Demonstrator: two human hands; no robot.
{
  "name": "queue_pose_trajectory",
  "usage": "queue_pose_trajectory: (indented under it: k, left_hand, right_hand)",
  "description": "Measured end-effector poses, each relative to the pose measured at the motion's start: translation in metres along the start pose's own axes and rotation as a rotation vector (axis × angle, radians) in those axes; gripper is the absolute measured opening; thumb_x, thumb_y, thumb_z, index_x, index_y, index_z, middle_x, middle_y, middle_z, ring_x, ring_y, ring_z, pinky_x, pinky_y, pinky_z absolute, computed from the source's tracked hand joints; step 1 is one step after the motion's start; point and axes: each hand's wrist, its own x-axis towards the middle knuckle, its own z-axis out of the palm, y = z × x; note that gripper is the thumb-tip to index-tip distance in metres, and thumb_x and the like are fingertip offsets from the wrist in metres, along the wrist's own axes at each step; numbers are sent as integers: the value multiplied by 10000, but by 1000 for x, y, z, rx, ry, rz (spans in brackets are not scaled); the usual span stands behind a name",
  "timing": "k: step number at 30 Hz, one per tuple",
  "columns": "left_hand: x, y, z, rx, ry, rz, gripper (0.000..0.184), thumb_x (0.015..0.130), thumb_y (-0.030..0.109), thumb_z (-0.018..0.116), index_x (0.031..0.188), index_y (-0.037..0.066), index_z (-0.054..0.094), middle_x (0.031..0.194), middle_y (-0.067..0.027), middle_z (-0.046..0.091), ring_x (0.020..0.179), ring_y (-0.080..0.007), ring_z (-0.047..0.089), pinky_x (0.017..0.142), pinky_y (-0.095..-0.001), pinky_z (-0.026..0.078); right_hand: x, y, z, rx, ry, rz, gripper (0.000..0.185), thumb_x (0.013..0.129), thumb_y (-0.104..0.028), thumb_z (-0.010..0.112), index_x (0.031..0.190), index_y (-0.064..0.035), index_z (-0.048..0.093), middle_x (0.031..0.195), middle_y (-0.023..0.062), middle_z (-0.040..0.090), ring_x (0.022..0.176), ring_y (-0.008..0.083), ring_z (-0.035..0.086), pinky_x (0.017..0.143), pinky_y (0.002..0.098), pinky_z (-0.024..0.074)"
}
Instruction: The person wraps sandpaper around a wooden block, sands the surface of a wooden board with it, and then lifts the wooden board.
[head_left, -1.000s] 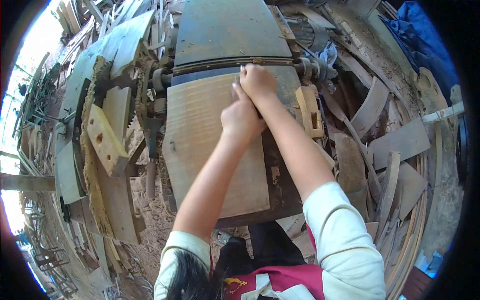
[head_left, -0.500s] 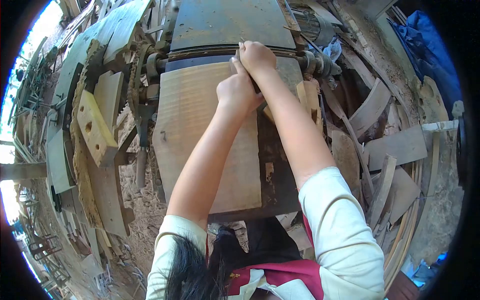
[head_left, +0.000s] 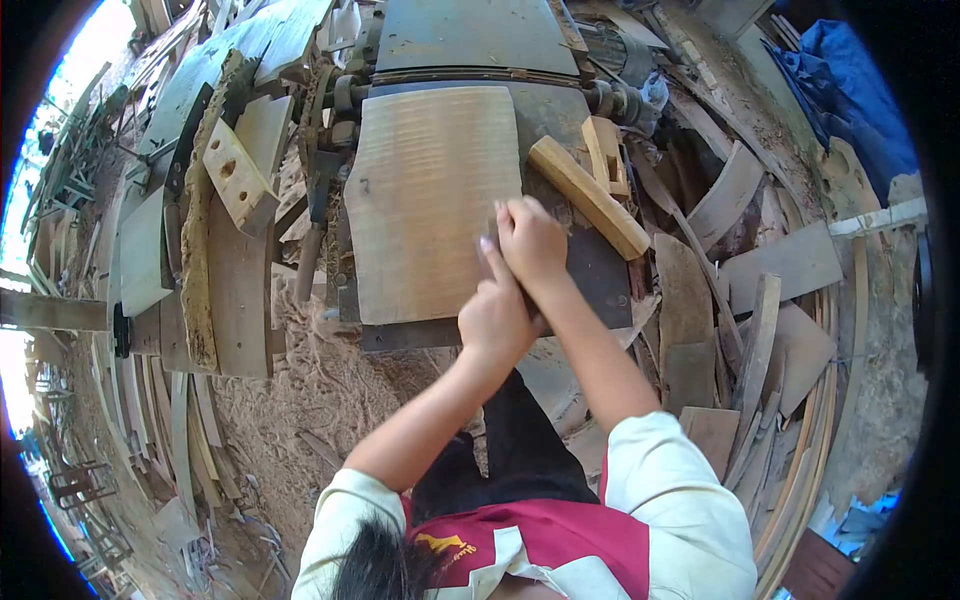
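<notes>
My left hand (head_left: 495,322) and right hand (head_left: 535,245) are both closed around a narrow dark piece (head_left: 493,229), mostly hidden, near the wide board (head_left: 430,200) on the bench (head_left: 595,280). I judge this piece stiff and rather light, best held at both ends.

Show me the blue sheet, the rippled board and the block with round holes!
Blue sheet (head_left: 840,85): head view, middle.
Rippled board (head_left: 430,200): head view, its middle.
Block with round holes (head_left: 237,181): head view, holed face.

Pale brown board (head_left: 430,220) lying flat on dark metal bed (head_left: 606,285), rippled across its upper face, with a small dark knot (head_left: 365,186) near the left edge. Narrow dark tool (head_left: 485,263), mostly hidden between left hand (head_left: 496,322) and right hand (head_left: 532,245).
</notes>
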Motion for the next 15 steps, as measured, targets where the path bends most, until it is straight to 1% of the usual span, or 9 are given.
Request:
queue_pose_trajectory:
  k: [2, 7, 9, 10, 11, 12, 13, 15]
  left_hand:
    - [-21, -3, 0, 22, -124, 2, 1121, 603, 495, 681, 1296, -180, 115, 647, -140, 595, 515, -230, 608, 430, -323, 485]
    - [-16, -3, -11, 45, -197, -17, 1144, 598, 515, 682, 1297, -184, 105, 649, -144, 597, 512, -215, 608, 411, -314, 476]
    - [-9, -2, -12, 49, -262, -37, 1151, 600, 515, 684, 1297, -185, 93, 664, -151, 603, 527, -229, 613, 432, -324, 485]
    - [-4, -3, -12, 45, -276, -43, 1151, 600, 515, 684, 1297, -185, 93, 664, -151, 603, 527, -229, 613, 432, -324, 485]
    - [5, -5, -12, 27, -278, -51, 1151, 604, 510, 685, 1299, -182, 84, 677, -152, 607, 547, -240, 618, 458, -330, 493]
    - [15, -8, -14, 13, -275, -61, 1151, 607, 504, 687, 1301, -180, 74, 690, -154, 612, 566, -252, 623, 485, -336, 501]
    - [28, -11, -16, 15, -277, -67, 1151, 607, 504, 687, 1301, -180, 74, 690, -154, 612, 566, -252, 623, 485, -336, 501]
    - [61, -14, -22, 8, -228, -71, 1122, 628, 470, 682, 1307, -172, 60, 714, -163, 618, 608, -272, 630, 536, -349, 511]
  right_hand:
    - [-22, -6, -7, 17, -8, 19, 246, 848, -262, 513, 691, -78, 555, 745, 105, 570, 622, 332, 568, 556, 432, 463]
    - [-17, -12, -6, 30, -39, 66, 276, 842, -281, 530, 668, -71, 565, 723, 90, 571, 618, 329, 566, 538, 418, 456]
    - [-11, -13, -6, 47, -75, 87, 277, 840, -279, 535, 665, -67, 569, 730, 87, 573, 619, 324, 565, 543, 419, 454]
    - [-7, -12, -3, 63, -56, 75, 271, 838, -273, 538, 667, -66, 576, 727, 92, 573, 625, 324, 564, 551, 418, 455]
    - [0, -10, 2, 62, -69, 82, 271, 838, -273, 538, 667, -66, 576, 727, 92, 573, 625, 324, 564, 551, 418, 455]
    - [10, -8, 7, 73, -58, 79, 274, 842, -273, 535, 687, -53, 583, 736, 110, 575, 657, 336, 560, 561, 421, 448]
    - [23, -7, 14, 86, -43, 70, 278, 846, -273, 533, 706, -39, 589, 745, 128, 577, 689, 347, 556, 572, 425, 440]
    - [58, -5, 28, 90, -44, 74, 297, 847, -288, 521, 716, -34, 605, 764, 143, 595, 707, 357, 563, 592, 429, 448]
